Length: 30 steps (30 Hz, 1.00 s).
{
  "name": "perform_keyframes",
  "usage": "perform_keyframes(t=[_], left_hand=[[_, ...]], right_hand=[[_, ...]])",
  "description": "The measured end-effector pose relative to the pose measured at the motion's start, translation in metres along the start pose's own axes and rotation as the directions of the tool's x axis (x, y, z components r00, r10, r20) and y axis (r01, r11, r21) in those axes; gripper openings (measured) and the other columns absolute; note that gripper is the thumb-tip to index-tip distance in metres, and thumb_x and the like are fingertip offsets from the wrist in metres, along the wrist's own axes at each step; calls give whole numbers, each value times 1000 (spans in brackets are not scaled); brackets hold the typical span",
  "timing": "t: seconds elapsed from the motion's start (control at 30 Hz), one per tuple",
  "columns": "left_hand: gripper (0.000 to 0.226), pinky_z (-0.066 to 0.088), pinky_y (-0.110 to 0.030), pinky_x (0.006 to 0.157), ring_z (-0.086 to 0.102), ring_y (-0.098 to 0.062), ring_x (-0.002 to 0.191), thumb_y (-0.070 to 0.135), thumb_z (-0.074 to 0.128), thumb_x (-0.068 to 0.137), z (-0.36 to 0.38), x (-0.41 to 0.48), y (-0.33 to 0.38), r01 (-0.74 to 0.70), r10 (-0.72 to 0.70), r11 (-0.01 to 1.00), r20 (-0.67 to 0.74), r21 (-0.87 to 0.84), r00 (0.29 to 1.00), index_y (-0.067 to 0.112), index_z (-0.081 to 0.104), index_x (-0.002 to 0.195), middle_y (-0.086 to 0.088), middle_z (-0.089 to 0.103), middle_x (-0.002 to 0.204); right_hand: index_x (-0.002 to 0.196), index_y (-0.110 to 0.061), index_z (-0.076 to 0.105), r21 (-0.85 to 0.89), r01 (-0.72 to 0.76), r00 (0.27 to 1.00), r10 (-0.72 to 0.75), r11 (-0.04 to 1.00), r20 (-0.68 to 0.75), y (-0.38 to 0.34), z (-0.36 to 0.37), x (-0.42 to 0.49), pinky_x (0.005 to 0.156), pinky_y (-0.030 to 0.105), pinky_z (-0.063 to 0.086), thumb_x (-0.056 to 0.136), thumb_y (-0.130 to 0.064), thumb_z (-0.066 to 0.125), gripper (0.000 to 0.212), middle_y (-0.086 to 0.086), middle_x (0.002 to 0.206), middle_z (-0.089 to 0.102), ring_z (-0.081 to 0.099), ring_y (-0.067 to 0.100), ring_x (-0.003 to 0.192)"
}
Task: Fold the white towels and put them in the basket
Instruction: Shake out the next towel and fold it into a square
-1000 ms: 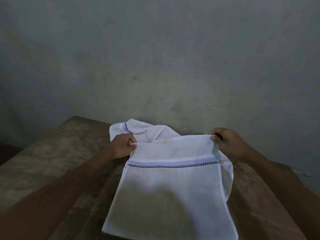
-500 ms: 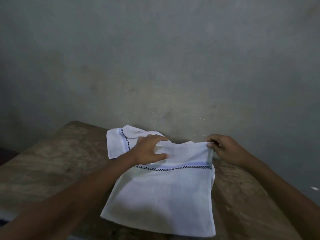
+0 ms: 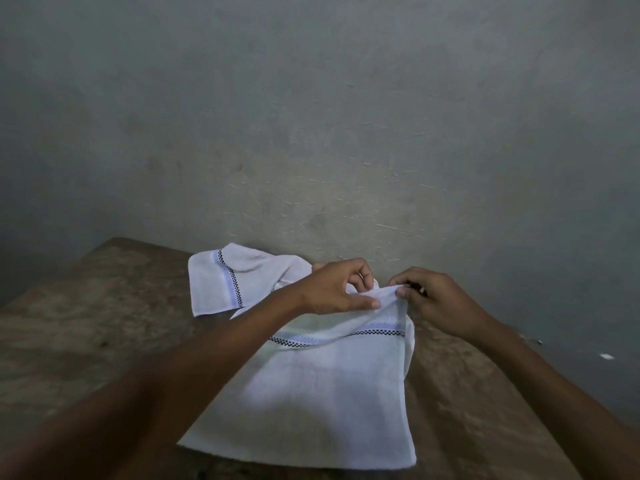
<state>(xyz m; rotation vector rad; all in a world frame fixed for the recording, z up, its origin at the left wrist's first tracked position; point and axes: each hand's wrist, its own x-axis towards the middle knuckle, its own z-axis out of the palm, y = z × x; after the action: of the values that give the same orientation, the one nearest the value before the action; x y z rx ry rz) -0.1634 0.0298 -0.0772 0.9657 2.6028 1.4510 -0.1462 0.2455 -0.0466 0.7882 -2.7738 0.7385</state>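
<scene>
A white towel (image 3: 322, 386) with a blue and black checked stripe lies on the worn wooden table (image 3: 86, 341), its near end hanging toward me. My right hand (image 3: 436, 303) pinches its far right corner. My left hand (image 3: 332, 289) has come across and pinches the same far edge right beside it. A second white towel (image 3: 228, 282) with the same stripe lies behind and to the left, partly under my left hand. No basket is in view.
A grey plastered wall (image 3: 311, 116) rises directly behind the table. The table's far left corner (image 3: 114, 242) drops off to a dark floor. Small white scraps (image 3: 606, 356) lie on the floor at the right.
My left hand has moved right along the towel's far edge, from the left corner to beside my right hand. The towel's top edge has bunched toward the right.
</scene>
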Motion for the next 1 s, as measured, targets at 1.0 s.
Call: perform_keyframes(t=[1.0], left_hand=[[61,21,-31,85,54,-16,98,54,20,76,-209,-165,68,169,34,452,-206,876,978,21,59,110,1,61,97]], right_hand=[[82,-14,60,29,-32,986,37,999,-165,-106,-101,-24,66,27,46,94,-9,51,16,10,77,63,55,18,67]])
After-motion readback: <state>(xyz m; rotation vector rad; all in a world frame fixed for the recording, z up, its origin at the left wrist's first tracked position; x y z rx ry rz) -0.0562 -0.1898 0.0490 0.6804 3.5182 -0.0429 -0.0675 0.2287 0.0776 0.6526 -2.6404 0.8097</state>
